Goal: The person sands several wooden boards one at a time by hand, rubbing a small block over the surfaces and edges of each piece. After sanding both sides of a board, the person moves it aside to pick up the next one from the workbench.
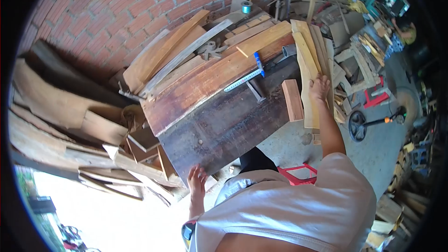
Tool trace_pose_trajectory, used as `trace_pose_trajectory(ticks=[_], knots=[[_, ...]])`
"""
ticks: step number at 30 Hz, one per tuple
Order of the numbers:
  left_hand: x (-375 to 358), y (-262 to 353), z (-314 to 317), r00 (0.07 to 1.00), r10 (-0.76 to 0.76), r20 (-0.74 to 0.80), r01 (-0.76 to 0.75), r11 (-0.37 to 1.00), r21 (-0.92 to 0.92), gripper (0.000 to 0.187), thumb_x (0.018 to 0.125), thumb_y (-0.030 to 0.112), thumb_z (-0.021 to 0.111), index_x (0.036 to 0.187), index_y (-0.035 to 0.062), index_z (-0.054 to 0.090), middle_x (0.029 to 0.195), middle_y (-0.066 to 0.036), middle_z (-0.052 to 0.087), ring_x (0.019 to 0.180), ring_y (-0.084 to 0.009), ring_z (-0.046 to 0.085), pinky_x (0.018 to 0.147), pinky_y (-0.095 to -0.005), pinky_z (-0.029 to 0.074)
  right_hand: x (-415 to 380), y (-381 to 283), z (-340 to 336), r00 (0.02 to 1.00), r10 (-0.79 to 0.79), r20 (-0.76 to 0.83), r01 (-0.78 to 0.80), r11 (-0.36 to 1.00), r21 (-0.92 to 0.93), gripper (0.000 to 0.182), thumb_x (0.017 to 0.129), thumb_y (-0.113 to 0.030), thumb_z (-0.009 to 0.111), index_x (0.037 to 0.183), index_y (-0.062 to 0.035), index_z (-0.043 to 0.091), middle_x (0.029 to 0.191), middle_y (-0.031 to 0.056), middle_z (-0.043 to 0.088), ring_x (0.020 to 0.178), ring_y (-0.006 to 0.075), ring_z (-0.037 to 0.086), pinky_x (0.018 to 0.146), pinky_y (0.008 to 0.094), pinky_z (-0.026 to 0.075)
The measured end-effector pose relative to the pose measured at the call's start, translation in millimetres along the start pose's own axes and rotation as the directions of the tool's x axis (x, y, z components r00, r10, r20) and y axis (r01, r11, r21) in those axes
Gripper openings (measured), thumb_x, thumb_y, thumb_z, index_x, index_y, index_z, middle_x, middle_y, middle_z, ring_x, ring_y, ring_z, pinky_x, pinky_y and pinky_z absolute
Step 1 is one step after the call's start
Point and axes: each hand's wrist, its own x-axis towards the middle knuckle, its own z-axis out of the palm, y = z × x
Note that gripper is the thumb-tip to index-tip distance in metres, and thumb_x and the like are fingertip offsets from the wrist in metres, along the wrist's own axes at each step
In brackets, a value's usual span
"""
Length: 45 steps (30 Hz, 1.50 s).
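Observation:
My right hand [319, 87] is at the right end of the workbench, its fingers bent over the edge of a long pale wooden board [305, 65]. More boards lie alongside that one. My left hand [197, 177] touches the near left edge of the dark workbench top [210, 135], fingers apart and holding nothing. A short reddish wood block [292, 100] sits just left of the pale board. Toward the bench's middle are a steel ruler [242, 80], a blue-handled tool [259, 64] and a hammer [255, 91].
Planks [172, 49] are heaped behind the bench against a brick wall [116, 18]. Large curved wood slabs [46, 93] stand at the left. A red stool [298, 175] is by my legs. A black wheel-shaped base [357, 126] and scrap wood lie on the floor at right.

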Motion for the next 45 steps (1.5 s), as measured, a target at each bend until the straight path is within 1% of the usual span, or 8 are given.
trace_pose_trajectory(ticks=[6,11,13,18,22,26,36,45], knots=[[-5.9,17.2,39.0,0.953,0.197,0.229,-0.261,0.919,0.296,0.038,0.102,0.028,0.065,0.133,0.0056,0.063,0.105,-0.006,0.07,0.086,-0.0123,0.065,0.077,-0.0285,0.054,-31.9,-80.5,-0.6,0.996,0.014,0.094,-0.081,0.633,0.77,0.051,0.094,-0.039,0.067,0.127,-0.0009,0.06,0.12,0.0268,0.064,0.11,0.0433,0.063,0.096,0.0502,0.05],[-27.8,17.9,91.8,0.828,0.285,0.484,-0.468,0.826,0.314,0.058,0.101,0.032,0.068,0.149,0.006,0.047,0.117,-0.01,0.068,0.089,-0.0164,0.065,0.083,-0.033,0.054,-189.9,-232.4,-47.3,0.914,-0.294,0.28,-0.287,0.019,0.958,0.043,0.09,-0.028,0.08,0.124,-0.0115,0.06,0.096,-0.0015,0.062,0.088,0.0112,0.058,0.077,0.03,0.048],[-49.6,28.8,106.2,0.814,0.151,0.562,-0.453,0.77,0.45,0.067,0.102,0.028,0.066,0.157,0.0086,0.031,0.125,-0.014,0.063,0.093,-0.0178,0.067,0.083,-0.0336,0.055,-254.4,-274.9,-26.1,0.839,-0.351,0.417,-0.375,0.184,0.909,0.062,0.088,-0.038,0.078,0.135,-0.0092,0.052,0.127,0.0225,0.041,0.12,0.0366,0.048,0.102,0.0471,0.041],[-44.5,0.5,48.9,0.894,0.194,0.403,-0.315,0.914,0.258,0.053,0.104,0.019,0.06,0.15,0.0097,0.036,0.12,-0.013,0.065,0.091,-0.0183,0.071,0.074,-0.0312,0.059,-327.9,-297.1,-23.3,0.782,-0.475,0.403,-0.164,0.467,0.869,0.073,0.09,-0.048,0.073,0.144,-0.0073,0.046,0.125,0.0266,0.047,0.121,0.0409,0.045,0.102,0.0541,0.038],[-58.3,-8.9,-7.6,0.907,0.136,0.398,-0.208,0.968,0.143,0.053,0.101,0.025,0.065,0.146,0.0103,0.042,0.116,-0.013,0.067,0.085,-0.0181,0.072,0.071,-0.0301,0.059,-219.6,-245.2,3.5,0.859,-0.434,-0.273,0.505,0.627,0.593,0.066,0.091,-0.041,0.071,0.143,-0.0065,0.05,0.13,0.0187,0.053,0.12,0.0393,0.048,0.099,0.053,0.04],[-53.5,-21.0,-24.8,0.961,0.038,0.274,-0.12,0.95,0.289,0.045,0.099,0.038,0.069,0.128,0.0045,0.058,0.095,-0.009,0.071,0.075,-0.0164,0.072,0.063,-0.0293,0.058,-139.2,-201.4,29.8,0.948,-0.313,0.054,0.293,0.928,0.231,0.056,0.088,-0.033,0.076,0.135,-0.0107,0.056,0.125,0.0159,0.054,0.114,0.04,0.053,0.093,0.0522,0.045],[-64.3,-63.5,-55.1,0.936,0.231,-0.265,-0.165,0.954,0.251,0.035,0.096,0.035,0.074,0.105,0.0021,0.066,0.087,-0.008,0.069,0.073,-0.0146,0.067,0.064,-0.0302,0.057,-191.7,-305.3,-4.0,0.483,-0.817,-0.315,0.685,0.129,0.717,0.043,0.097,-0.022,0.067,0.133,-0.004,0.053,0.115,0.019,0.053,0.11,0.0401,0.053,0.092,0.05,0.046],[-66.1,-68.1,-53.4,0.948,0.159,-0.275,-0.161,0.987,0.017,0.027,0.091,0.029,0.081,0.1,0.0049,0.071,0.089,-0.003,0.07,0.077,-0.0119,0.067,0.067,-0.0278,0.057,-299.6,-318.3,-33.1,0.264,-0.92,-0.288,0.697,-0.024,0.717,0.041,0.089,-0.011,0.068,0.13,-0.0039,0.064,0.105,0.0074,0.058,0.101,0.03,0.054,0.092,0.0432,0.045]])
